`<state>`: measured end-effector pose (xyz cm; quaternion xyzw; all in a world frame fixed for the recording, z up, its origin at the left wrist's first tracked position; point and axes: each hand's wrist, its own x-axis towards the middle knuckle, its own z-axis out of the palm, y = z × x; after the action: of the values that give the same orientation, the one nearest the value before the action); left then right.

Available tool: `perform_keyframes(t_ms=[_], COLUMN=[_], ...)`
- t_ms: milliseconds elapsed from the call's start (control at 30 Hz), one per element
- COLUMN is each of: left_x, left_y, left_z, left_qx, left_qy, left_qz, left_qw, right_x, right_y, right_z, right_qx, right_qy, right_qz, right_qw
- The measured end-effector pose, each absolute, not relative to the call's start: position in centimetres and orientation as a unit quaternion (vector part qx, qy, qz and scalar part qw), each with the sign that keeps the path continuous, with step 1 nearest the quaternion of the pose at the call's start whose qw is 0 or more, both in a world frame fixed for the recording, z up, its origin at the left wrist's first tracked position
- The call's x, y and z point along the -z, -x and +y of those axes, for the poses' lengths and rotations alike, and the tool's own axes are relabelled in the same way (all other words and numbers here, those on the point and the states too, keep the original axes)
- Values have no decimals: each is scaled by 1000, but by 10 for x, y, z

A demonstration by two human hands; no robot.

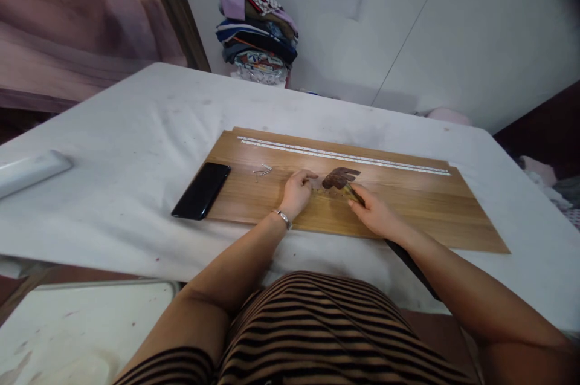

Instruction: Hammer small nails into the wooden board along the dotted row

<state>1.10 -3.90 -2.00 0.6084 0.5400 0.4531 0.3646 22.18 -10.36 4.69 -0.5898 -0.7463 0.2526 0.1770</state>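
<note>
My right hand (372, 212) is wrapped around a claw hammer (341, 178), close behind its rusty brown head. The hammer's dark handle end reaches back under my forearm. Its head is low over a wood-grain board (408, 207), by a patch of small dark marks. Just left of the head, my left hand (296, 191) rests at the board with fingers curled and tips close together. Whatever is between those fingertips is too small to make out. Several loose nails (263, 170) lie on the board, left of my left hand.
Two white measuring strips (344, 156) run along the board's far side. A black phone (202, 191) overlaps its left end. The board lies on a white-covered table (136, 131), with a white roll (34, 172) at the left. Folded clothes (258, 28) are stacked beyond the far edge.
</note>
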Motion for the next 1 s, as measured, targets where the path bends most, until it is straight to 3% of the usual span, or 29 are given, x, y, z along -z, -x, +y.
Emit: perform_keyframes(t_ms=[1000], left_x=[17], left_y=[-11], left_z=[-39], left_qx=[-448], left_qy=[-599], left_qz=[551], left_qw=[369], right_x=[-45], right_y=[-220], right_z=[-108], right_qx=[-254], right_qy=[602], right_qz=[-742], right_qw=[152])
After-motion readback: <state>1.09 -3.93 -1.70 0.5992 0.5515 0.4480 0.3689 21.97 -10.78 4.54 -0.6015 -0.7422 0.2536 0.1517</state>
